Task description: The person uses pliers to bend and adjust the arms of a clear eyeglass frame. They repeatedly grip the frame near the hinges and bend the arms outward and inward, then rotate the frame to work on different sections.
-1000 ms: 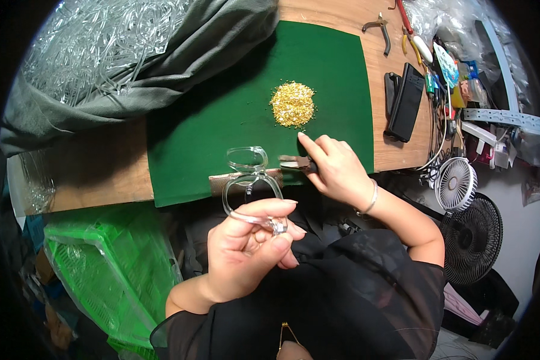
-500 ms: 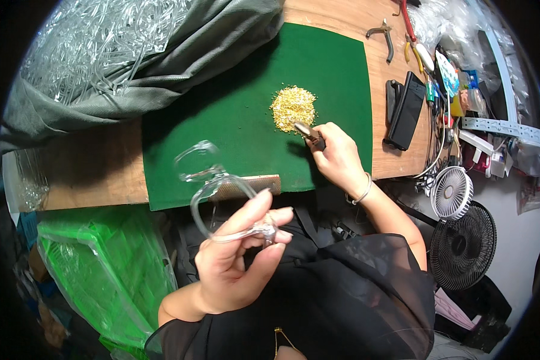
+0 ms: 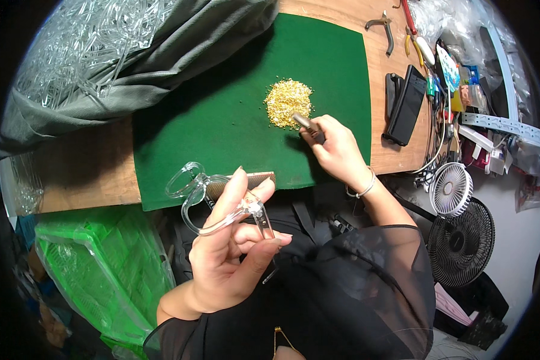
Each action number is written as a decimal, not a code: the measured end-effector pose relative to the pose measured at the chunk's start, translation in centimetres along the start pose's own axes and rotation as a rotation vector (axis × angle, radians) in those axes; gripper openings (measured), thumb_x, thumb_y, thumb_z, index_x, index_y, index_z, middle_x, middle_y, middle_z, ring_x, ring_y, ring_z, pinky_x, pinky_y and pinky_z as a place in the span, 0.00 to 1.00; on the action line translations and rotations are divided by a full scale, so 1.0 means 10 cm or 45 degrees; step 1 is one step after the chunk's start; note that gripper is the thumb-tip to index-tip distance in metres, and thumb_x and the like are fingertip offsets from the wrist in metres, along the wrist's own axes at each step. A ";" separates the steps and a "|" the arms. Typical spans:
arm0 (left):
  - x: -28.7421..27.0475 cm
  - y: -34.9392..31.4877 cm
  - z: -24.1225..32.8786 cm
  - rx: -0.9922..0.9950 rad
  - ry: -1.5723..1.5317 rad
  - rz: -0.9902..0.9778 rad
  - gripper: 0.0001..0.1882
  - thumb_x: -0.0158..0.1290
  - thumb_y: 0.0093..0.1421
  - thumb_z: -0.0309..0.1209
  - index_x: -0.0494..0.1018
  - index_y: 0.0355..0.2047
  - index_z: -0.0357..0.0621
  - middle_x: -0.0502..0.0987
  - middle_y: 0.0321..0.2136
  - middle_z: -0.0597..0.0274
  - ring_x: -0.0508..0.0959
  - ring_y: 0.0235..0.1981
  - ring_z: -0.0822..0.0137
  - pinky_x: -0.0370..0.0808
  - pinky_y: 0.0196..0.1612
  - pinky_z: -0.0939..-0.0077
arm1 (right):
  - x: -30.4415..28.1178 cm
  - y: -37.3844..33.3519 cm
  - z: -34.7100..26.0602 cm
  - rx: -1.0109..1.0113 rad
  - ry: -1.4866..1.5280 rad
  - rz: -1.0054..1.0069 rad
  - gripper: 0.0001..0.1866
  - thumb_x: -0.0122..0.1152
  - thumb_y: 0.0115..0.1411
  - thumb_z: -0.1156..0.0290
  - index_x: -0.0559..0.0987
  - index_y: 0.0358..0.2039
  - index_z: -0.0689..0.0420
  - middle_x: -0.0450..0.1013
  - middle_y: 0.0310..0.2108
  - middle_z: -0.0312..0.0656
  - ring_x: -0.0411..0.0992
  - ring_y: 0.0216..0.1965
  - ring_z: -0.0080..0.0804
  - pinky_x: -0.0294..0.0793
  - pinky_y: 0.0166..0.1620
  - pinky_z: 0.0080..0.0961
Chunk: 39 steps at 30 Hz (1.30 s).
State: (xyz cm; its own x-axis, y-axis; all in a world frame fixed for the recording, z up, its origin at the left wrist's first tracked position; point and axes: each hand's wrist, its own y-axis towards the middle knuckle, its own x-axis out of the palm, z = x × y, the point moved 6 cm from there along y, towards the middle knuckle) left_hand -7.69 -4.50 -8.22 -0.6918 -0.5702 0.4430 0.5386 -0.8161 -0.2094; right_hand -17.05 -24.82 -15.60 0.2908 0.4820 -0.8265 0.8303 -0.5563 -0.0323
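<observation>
left hand 7 o'clock, palm upturned, index finger raised toward 1, thumb bent to curled lower fingers | left forearm trailing to 7 | right hand 2 o'clock, back up, fingers curled tight | right forearm slanting to 4-5

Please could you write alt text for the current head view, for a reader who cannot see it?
A person's left hand holds a clear glasses frame, while the right hand holds pliers at a pile of small gold-coloured pieces on a green mat. Grey cloth and many clear plastic pieces lie at the upper left.
</observation>
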 end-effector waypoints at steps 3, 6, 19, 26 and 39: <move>0.03 -0.01 -0.02 -0.012 -0.015 0.037 0.40 0.52 0.56 0.19 0.41 0.63 0.32 0.62 0.57 0.39 0.79 0.29 0.66 0.78 0.35 0.76 | 0.01 -0.02 -0.05 -0.066 -0.055 0.030 0.08 0.59 0.49 0.77 0.73 0.30 0.62 0.68 0.25 0.46 0.68 0.28 0.46 0.67 0.31 0.35; 0.01 0.02 -0.01 -0.002 -0.024 0.025 0.41 0.52 0.55 0.18 0.41 0.64 0.33 0.62 0.57 0.40 0.79 0.29 0.65 0.77 0.34 0.77 | 0.01 -0.03 -0.04 0.052 -0.009 -0.020 0.10 0.57 0.45 0.78 0.72 0.31 0.61 0.68 0.27 0.48 0.69 0.32 0.49 0.68 0.36 0.40; -0.01 -0.01 -0.05 0.067 -0.242 -0.229 0.37 0.47 0.55 0.10 0.42 0.63 0.30 0.52 0.60 0.36 0.76 0.42 0.69 0.77 0.44 0.76 | -0.01 0.03 0.00 0.052 0.060 -0.048 0.07 0.59 0.53 0.74 0.72 0.30 0.62 0.67 0.25 0.48 0.67 0.26 0.46 0.67 0.31 0.33; 0.01 0.01 -0.05 -0.012 -0.213 -0.228 0.37 0.47 0.56 0.11 0.44 0.63 0.30 0.55 0.59 0.40 0.73 0.47 0.65 0.77 0.44 0.76 | 0.04 0.02 -0.06 0.043 -0.154 0.046 0.07 0.58 0.53 0.72 0.73 0.30 0.63 0.69 0.28 0.50 0.69 0.31 0.51 0.68 0.34 0.36; 0.07 0.02 -0.04 -0.248 -0.119 -0.178 0.38 0.48 0.56 0.12 0.43 0.64 0.35 0.56 0.60 0.42 0.77 0.36 0.72 0.76 0.41 0.82 | 0.07 0.09 -0.02 0.237 -0.062 -0.061 0.12 0.62 0.52 0.69 0.74 0.33 0.64 0.72 0.30 0.49 0.73 0.33 0.44 0.70 0.36 0.32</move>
State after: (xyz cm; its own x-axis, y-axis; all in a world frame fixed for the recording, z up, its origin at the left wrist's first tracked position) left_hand -8.29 -5.11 -8.31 -0.7005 -0.4467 0.5565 0.3317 -0.8943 -0.3004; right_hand -15.97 -24.86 -16.12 0.2257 0.4800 -0.8477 0.7393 -0.6511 -0.1719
